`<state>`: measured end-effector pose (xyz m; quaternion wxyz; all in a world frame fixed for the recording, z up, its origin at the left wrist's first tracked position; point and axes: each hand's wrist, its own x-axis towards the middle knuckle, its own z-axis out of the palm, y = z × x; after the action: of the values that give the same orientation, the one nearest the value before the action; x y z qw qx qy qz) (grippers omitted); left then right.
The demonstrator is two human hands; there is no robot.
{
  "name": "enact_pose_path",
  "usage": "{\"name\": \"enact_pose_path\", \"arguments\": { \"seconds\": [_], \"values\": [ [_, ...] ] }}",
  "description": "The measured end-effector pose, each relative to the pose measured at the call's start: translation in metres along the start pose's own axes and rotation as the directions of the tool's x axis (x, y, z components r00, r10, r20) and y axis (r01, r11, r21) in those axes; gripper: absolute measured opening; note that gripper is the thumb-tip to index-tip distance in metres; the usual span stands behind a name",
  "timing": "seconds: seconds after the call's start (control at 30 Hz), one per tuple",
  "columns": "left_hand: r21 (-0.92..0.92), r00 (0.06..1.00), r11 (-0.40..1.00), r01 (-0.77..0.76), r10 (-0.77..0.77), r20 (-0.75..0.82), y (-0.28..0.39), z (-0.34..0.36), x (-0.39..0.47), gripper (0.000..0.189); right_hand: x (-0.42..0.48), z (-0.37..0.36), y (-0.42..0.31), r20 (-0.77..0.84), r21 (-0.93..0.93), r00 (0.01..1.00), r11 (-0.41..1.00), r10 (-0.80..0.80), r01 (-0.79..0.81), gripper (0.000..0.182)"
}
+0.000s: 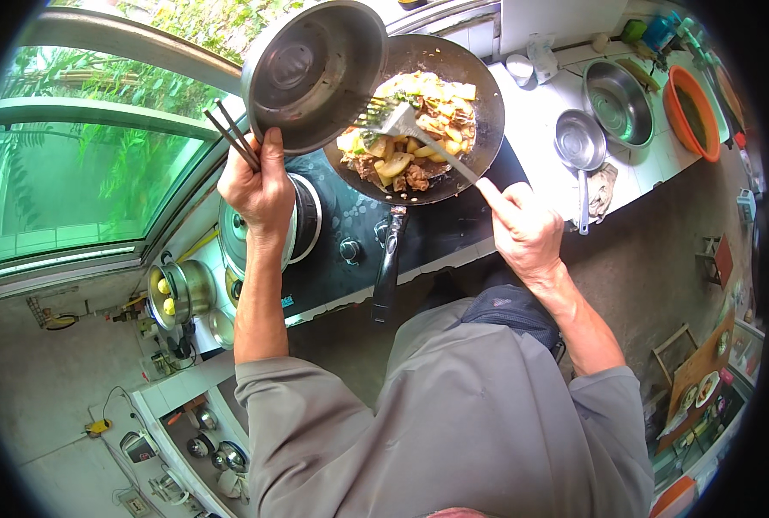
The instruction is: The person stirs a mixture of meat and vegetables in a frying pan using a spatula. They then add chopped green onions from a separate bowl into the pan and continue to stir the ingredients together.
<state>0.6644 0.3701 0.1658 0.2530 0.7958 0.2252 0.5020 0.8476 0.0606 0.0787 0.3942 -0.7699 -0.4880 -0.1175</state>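
Note:
My left hand (259, 184) grips the rim of a metal bowl (313, 78), tilted over the left side of a wok (488, 123), and also holds a pair of chopsticks (235, 139). In my right hand (523, 230) is the handle of a slotted metal spatula (399, 121), its blade near the bowl's rim. Greens show between the blade and the bowl. Cooked food (394, 164), with pale vegetable slices and browned chunks that look like meat, lies in the wok. The wok sits on a black gas hob (320, 272), its black handle (388, 272) pointing towards me.
A lidded pot (234, 243) stands left on the hob, beside a steel pot (197, 291). On the tiled counter at right are a metal ladle or small pan (579, 139), a cloth (601, 188), a steel basin (640, 120) and an orange basin (708, 146). A window frame (100, 120) borders the left.

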Motion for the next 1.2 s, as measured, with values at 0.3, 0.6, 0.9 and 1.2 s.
{"name": "enact_pose_path", "arguments": {
  "seconds": [0.3, 0.6, 0.9, 1.2],
  "values": [
    [0.096, 0.985, 0.98, -0.175, 0.175, 0.014, 0.003, 0.009, 0.001, 0.005, -0.009, -0.012, 0.009, -0.004, -0.084, 0.998, 0.994, -0.069, 0.069, 0.047],
    [0.051, 0.996, 0.995, -0.091, 0.092, -0.018, 0.009, 0.017, 0.004, 0.005, -0.013, -0.015, 0.009, 0.026, -0.127, 0.995, 0.987, -0.093, 0.096, 0.046],
    [-0.189, 0.98, 0.975, 0.12, -0.147, -0.135, -0.001, 0.016, 0.001, 0.009, -0.008, -0.015, 0.013, -0.042, -0.117, 0.996, 0.99, -0.083, 0.077, 0.048],
    [-0.388, 0.933, 0.88, 0.274, -0.341, -0.116, -0.002, 0.005, 0.003, 0.011, -0.014, -0.018, 0.015, -0.087, -0.13, 0.994, 0.99, -0.068, 0.056, 0.047]
  ]
}}
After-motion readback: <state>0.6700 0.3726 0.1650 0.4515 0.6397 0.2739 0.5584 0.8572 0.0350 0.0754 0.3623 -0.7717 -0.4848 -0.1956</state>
